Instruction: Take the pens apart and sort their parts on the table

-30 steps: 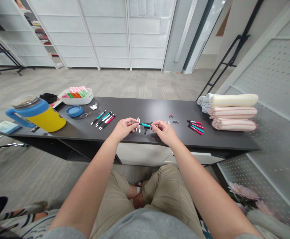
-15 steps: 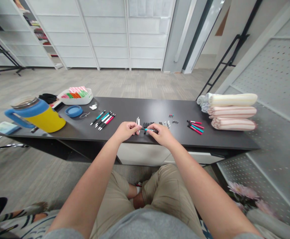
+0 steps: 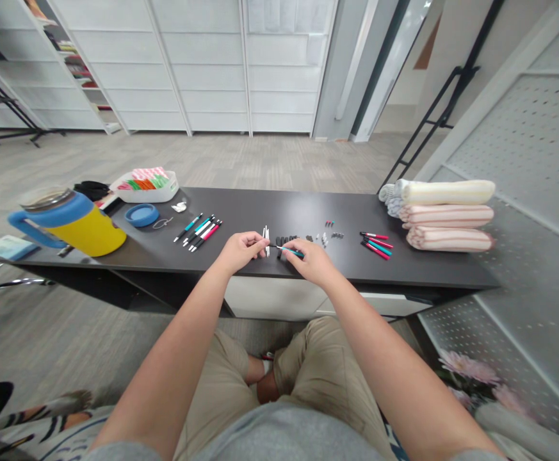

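My left hand (image 3: pixel 241 252) pinches the dark front end of a pen between thumb and fingers, over the white refills (image 3: pixel 266 234). At the other end, my right hand (image 3: pixel 314 261) grips the pen's teal barrel (image 3: pixel 294 252). The pen lies nearly level between both hands, low over the tabletop. Whether its two parts are fully joined is too small to tell. Black rubber-like grips (image 3: pixel 286 241) lie just behind my right fingers. Small clear and grey pieces (image 3: pixel 326 239) sit to their right. Several finished-looking pens (image 3: pixel 200 232) lie left of my left hand.
Red and teal barrels (image 3: pixel 378 246) lie to the right, near rolled towels (image 3: pixel 447 218). At the left stand a yellow-blue jug (image 3: pixel 84 224), its blue lid (image 3: pixel 141 215) and a white basket (image 3: pixel 166 189) of packets. The dark table's (image 3: pixel 260 200) front edge is close to my wrists.
More of the teal barrel shows in my right hand, and its rear end points slightly further right and down. Both hands stay in nearly the same place.
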Demonstrator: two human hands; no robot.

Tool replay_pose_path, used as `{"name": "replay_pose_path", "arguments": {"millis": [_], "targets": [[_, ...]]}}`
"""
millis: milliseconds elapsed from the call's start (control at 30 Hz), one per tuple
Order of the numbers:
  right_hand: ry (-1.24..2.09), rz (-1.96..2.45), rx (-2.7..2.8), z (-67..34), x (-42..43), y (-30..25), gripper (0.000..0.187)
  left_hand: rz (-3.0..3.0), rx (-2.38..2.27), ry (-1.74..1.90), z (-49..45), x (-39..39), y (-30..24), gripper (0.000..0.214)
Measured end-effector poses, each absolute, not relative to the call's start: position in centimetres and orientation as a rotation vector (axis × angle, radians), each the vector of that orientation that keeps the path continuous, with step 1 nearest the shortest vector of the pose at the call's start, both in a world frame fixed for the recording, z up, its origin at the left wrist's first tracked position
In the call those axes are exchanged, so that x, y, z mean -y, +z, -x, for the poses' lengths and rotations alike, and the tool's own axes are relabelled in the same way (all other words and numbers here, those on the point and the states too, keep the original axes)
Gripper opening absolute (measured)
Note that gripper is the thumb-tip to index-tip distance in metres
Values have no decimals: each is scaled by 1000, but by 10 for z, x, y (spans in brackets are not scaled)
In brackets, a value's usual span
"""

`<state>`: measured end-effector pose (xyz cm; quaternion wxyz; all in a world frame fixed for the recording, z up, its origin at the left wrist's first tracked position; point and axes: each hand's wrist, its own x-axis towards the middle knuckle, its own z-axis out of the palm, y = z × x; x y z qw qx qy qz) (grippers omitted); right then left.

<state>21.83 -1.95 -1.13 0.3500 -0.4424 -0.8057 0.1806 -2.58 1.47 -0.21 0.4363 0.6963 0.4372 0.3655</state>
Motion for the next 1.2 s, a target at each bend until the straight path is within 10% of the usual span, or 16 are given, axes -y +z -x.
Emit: {"name": "replay_pose_path", "arguments": {"millis": [1200], "targets": [[462, 1298, 1965, -219, 23, -9, 19, -1250, -947, 1316, 34, -27, -13, 33]]}}
